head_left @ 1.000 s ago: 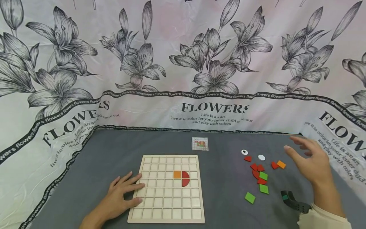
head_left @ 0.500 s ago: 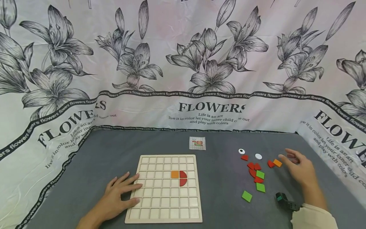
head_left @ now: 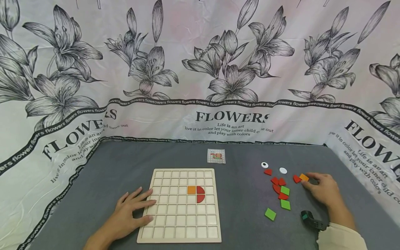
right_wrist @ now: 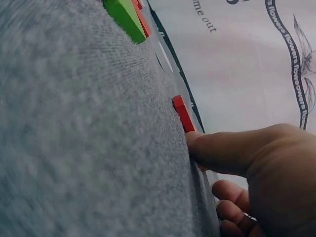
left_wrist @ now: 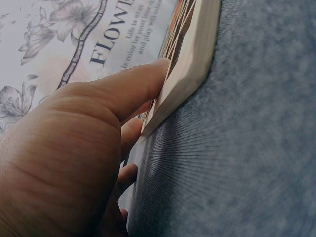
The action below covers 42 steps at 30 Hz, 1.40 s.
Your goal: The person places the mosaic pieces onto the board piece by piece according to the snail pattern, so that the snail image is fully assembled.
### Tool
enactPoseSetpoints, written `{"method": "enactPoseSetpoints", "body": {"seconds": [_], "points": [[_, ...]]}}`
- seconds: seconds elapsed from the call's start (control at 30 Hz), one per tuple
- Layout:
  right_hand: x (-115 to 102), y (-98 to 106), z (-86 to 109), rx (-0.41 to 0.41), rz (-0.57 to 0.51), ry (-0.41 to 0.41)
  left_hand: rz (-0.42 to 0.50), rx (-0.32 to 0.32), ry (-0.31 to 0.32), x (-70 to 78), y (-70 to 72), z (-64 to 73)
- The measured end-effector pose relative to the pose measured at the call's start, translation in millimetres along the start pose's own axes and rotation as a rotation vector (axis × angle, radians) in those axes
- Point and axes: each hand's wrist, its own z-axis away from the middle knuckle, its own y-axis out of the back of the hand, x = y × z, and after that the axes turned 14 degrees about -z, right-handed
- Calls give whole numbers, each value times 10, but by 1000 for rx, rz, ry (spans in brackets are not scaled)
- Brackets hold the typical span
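In the head view, a pale wooden grid board point(head_left: 178, 221) lies on the grey cloth. An orange square tile point(head_left: 191, 190) and two red quarter-round tiles point(head_left: 200, 198) sit in its cells. My left hand point(head_left: 129, 215) rests on the board's left edge with fingers spread; in the left wrist view its thumb touches the board's rim point(left_wrist: 195, 59). Over to the right, my right hand point(head_left: 323, 189) pinches a loose orange square tile point(head_left: 303, 177) between thumb and index finger. A red tile point(head_left: 296, 178) lies against that square; the right wrist view shows this red tile point(right_wrist: 183, 114) beyond the thumb.
Left of my right hand are loose red tiles point(head_left: 276, 188), green tiles point(head_left: 270, 214), a white disc point(head_left: 283, 171) and a black-dotted disc point(head_left: 264, 165). A small picture card point(head_left: 216, 156) lies behind the board. Flower-printed cloth point(head_left: 231, 121) rises behind the table.
My right hand has come down and leftward from above the table to the loose orange tile, and its fingers have closed on it. My left hand has stayed on the board's edge.
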Motion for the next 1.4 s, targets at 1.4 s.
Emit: {"method": "enactPoseSetpoints", "body": {"seconds": [1.4], "points": [[-2060, -262, 423, 79, -404, 613, -8, 23, -15, -34, -39, 0]]}}
